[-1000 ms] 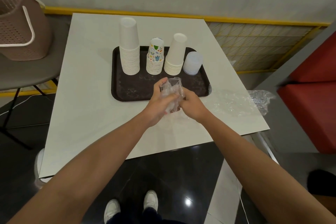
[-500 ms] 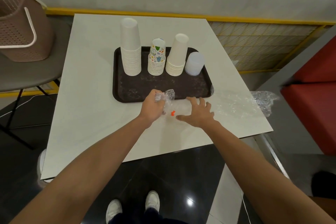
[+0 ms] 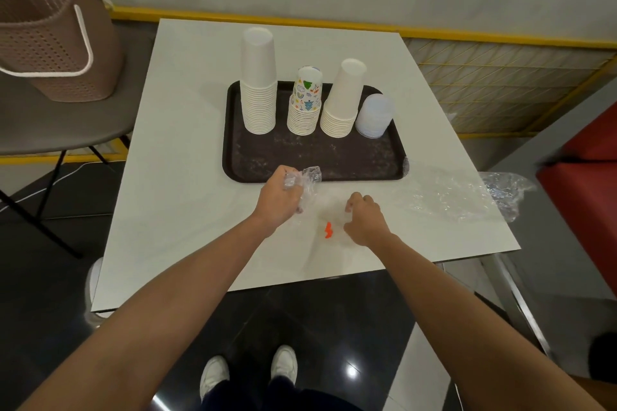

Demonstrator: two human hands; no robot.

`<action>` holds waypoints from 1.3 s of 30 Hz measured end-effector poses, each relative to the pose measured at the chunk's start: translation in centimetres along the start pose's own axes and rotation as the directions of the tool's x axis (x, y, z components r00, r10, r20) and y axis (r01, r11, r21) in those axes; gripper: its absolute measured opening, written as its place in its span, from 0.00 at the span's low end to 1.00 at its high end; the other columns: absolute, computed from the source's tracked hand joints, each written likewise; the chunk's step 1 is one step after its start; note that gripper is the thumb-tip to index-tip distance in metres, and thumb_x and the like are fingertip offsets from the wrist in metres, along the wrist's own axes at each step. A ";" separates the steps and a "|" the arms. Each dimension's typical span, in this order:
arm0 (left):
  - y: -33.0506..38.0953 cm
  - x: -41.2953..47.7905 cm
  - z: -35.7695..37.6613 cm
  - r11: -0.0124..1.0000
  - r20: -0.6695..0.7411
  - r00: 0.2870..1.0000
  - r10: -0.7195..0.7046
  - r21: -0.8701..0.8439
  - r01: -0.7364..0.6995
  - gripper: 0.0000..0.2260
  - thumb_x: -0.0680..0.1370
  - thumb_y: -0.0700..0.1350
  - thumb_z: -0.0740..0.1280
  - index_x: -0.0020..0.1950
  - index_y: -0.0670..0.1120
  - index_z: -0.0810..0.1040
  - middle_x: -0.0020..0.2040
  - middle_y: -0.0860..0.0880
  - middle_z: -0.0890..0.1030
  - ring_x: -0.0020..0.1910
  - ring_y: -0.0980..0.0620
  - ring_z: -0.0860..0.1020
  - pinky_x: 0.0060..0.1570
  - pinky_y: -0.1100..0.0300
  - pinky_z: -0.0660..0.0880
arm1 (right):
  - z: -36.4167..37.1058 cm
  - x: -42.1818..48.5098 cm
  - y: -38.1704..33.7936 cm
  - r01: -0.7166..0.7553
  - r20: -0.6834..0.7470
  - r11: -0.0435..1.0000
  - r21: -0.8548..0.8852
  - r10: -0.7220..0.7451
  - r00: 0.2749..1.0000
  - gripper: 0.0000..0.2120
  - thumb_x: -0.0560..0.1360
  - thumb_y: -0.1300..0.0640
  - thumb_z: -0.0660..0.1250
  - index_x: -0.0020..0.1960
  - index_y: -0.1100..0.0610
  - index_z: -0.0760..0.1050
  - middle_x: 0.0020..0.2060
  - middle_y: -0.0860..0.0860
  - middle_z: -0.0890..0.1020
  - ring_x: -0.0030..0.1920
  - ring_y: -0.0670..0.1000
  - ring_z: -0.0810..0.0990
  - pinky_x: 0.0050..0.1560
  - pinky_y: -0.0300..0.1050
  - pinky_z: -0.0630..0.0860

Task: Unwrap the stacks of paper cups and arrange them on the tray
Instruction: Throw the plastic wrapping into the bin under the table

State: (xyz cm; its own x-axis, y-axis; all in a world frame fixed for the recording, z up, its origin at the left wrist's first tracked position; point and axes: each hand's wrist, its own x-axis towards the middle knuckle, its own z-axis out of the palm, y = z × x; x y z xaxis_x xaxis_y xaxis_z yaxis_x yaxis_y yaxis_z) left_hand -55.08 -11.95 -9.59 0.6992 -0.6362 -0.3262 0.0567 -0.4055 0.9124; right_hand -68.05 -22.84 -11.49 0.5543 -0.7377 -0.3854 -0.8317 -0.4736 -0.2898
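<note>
A dark brown tray (image 3: 267,160) lies on the white table (image 3: 187,177). On its far half stand a tall white cup stack (image 3: 258,83), a stack of printed cups (image 3: 305,103), a shorter white cup stack (image 3: 344,100) and a stack of clear lids or cups (image 3: 375,115). My left hand (image 3: 278,202) is closed around a crumpled clear plastic wrapper (image 3: 310,178) just in front of the tray. My right hand (image 3: 365,218) rests on the wrapper's other end, fingers curled, beside a small orange mark (image 3: 328,230).
More crumpled clear plastic wrap (image 3: 467,193) lies at the table's right edge. A pink woven basket (image 3: 50,37) sits on a grey chair at the left. A red seat (image 3: 587,183) is at the right. My shoes (image 3: 248,374) show below the table's near edge.
Both hands held the wrapper bunched together over the tray's front edge. They have pulled apart and come toward me, stretching the wrapper flat on the table.
</note>
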 end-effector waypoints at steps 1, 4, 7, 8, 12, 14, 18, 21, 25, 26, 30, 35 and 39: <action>0.0 -0.1 -0.2 1.000 -0.004 1.000 -0.003 0.000 0.003 0.06 0.80 0.45 0.63 0.57 0.48 0.70 0.52 0.50 0.73 0.41 0.54 0.74 0.28 0.70 0.73 | -0.2 0.0 -0.4 0.010 -0.011 1.000 0.026 -0.010 1.000 0.18 0.73 0.68 0.65 0.61 0.57 0.68 0.60 0.56 0.71 0.57 0.54 0.71 0.55 0.44 0.74; -0.5 -0.4 -1.1 0.999 -0.020 1.000 -0.016 -0.029 0.015 0.07 0.80 0.47 0.63 0.57 0.48 0.70 0.55 0.47 0.75 0.46 0.52 0.76 0.29 0.68 0.73 | -0.8 -0.1 -2.1 0.050 -0.034 0.995 0.092 -0.047 0.998 0.18 0.72 0.70 0.64 0.59 0.59 0.69 0.58 0.57 0.73 0.56 0.56 0.73 0.50 0.40 0.70; -0.9 -0.9 -2.5 0.997 -0.064 0.997 -0.042 -0.063 0.038 0.09 0.79 0.45 0.63 0.58 0.48 0.70 0.57 0.45 0.75 0.48 0.50 0.77 0.31 0.65 0.75 | -1.3 -0.4 -3.8 0.132 -0.063 0.981 0.142 -0.124 0.990 0.14 0.72 0.71 0.61 0.56 0.62 0.70 0.55 0.59 0.74 0.54 0.58 0.74 0.47 0.41 0.67; -1.1 -1.1 -3.0 0.997 -0.082 0.996 -0.046 -0.072 0.041 0.09 0.79 0.44 0.63 0.59 0.47 0.70 0.58 0.45 0.75 0.47 0.50 0.77 0.31 0.64 0.76 | -1.4 -0.6 -4.5 0.163 -0.069 0.973 0.161 -0.154 0.986 0.14 0.72 0.71 0.60 0.56 0.62 0.70 0.54 0.59 0.74 0.52 0.58 0.74 0.47 0.41 0.67; -1.4 -2.6 -5.5 0.990 -0.155 0.987 -0.042 -0.137 0.021 0.11 0.80 0.43 0.62 0.62 0.46 0.69 0.53 0.49 0.72 0.40 0.55 0.75 0.29 0.64 0.79 | -1.4 -1.6 -7.4 0.286 -0.119 0.922 0.261 -0.264 0.957 0.14 0.71 0.72 0.58 0.54 0.62 0.71 0.48 0.56 0.69 0.45 0.55 0.71 0.41 0.38 0.62; -1.7 -3.4 -7.0 0.985 -0.193 0.980 -0.042 -0.170 0.009 0.10 0.80 0.43 0.62 0.60 0.46 0.68 0.48 0.51 0.72 0.38 0.55 0.74 0.26 0.63 0.78 | -1.1 -2.1 -9.0 0.330 -0.139 0.898 0.290 -0.301 0.943 0.15 0.71 0.73 0.58 0.55 0.62 0.71 0.49 0.56 0.68 0.44 0.53 0.69 0.39 0.36 0.61; -2.5 -4.6 -10.3 0.981 -0.243 0.970 -0.027 -0.193 -0.021 0.12 0.80 0.39 0.59 0.59 0.52 0.63 0.45 0.51 0.72 0.38 0.53 0.74 0.23 0.64 0.74 | -0.2 -3.0 -12.2 0.412 -0.140 0.849 0.329 -0.388 0.911 0.20 0.70 0.74 0.56 0.57 0.59 0.71 0.52 0.54 0.71 0.50 0.53 0.70 0.41 0.33 0.61; -3.3 -5.4 -13.3 0.986 -0.289 0.957 -0.013 -0.165 -0.036 0.18 0.81 0.39 0.59 0.67 0.55 0.59 0.47 0.53 0.70 0.39 0.53 0.73 0.25 0.65 0.72 | 0.8 -3.8 -15.0 0.470 -0.132 0.820 0.326 -0.453 0.882 0.26 0.68 0.76 0.54 0.61 0.57 0.71 0.58 0.53 0.75 0.59 0.52 0.70 0.47 0.29 0.61; -5.3 -6.2 -17.9 0.989 -0.327 0.945 0.029 -0.124 -0.074 0.20 0.81 0.38 0.58 0.67 0.57 0.61 0.50 0.45 0.73 0.35 0.52 0.71 0.20 0.66 0.67 | 2.5 -5.1 -19.4 0.512 -0.132 0.808 0.291 -0.497 0.858 0.27 0.67 0.78 0.52 0.58 0.57 0.75 0.56 0.57 0.75 0.55 0.53 0.72 0.45 0.30 0.61; -5.9 -6.4 -19.2 0.991 -0.328 0.944 0.036 -0.110 -0.076 0.18 0.81 0.38 0.57 0.66 0.57 0.63 0.50 0.45 0.73 0.34 0.52 0.71 0.20 0.66 0.66 | 3.0 -5.4 -20.7 0.505 -0.131 0.812 0.293 -0.490 0.862 0.26 0.67 0.78 0.52 0.55 0.58 0.76 0.54 0.57 0.75 0.53 0.52 0.72 0.43 0.31 0.62; -8.2 -7.2 -24.7 0.993 -0.321 0.946 0.045 -0.088 -0.077 0.08 0.81 0.39 0.57 0.53 0.52 0.71 0.51 0.47 0.76 0.35 0.50 0.74 0.21 0.64 0.68 | 5.4 -6.9 -26.4 0.455 -0.117 0.840 0.294 -0.441 0.890 0.19 0.69 0.77 0.54 0.46 0.61 0.77 0.48 0.58 0.73 0.49 0.57 0.74 0.36 0.32 0.64; -11.5 -7.9 -32.3 0.992 -0.360 0.933 -0.009 -0.122 -0.037 0.09 0.80 0.41 0.59 0.42 0.52 0.71 0.40 0.49 0.74 0.32 0.53 0.71 0.22 0.65 0.66 | 9.2 -9.2 -33.8 0.408 -0.035 0.851 0.330 -0.421 0.906 0.14 0.73 0.73 0.56 0.46 0.59 0.77 0.54 0.60 0.75 0.54 0.56 0.74 0.42 0.31 0.64; -15.6 -8.0 -37.4 0.995 -0.404 0.912 -0.078 -0.096 0.042 0.10 0.81 0.45 0.60 0.40 0.53 0.70 0.39 0.48 0.76 0.35 0.52 0.73 0.28 0.60 0.71 | 12.9 -11.0 -39.1 0.414 -0.007 0.834 0.365 -0.442 0.897 0.08 0.76 0.67 0.59 0.48 0.60 0.76 0.55 0.58 0.75 0.55 0.52 0.74 0.49 0.36 0.66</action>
State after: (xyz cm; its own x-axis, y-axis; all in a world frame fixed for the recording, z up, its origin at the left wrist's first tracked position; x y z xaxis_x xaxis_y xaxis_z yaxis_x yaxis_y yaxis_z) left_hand -34.95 24.03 -11.93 0.9207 -0.2834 -0.2682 0.1541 -0.3675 0.9172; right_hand -41.28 10.01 -7.22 0.8647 -0.4557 -0.2110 -0.4524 -0.5245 -0.7212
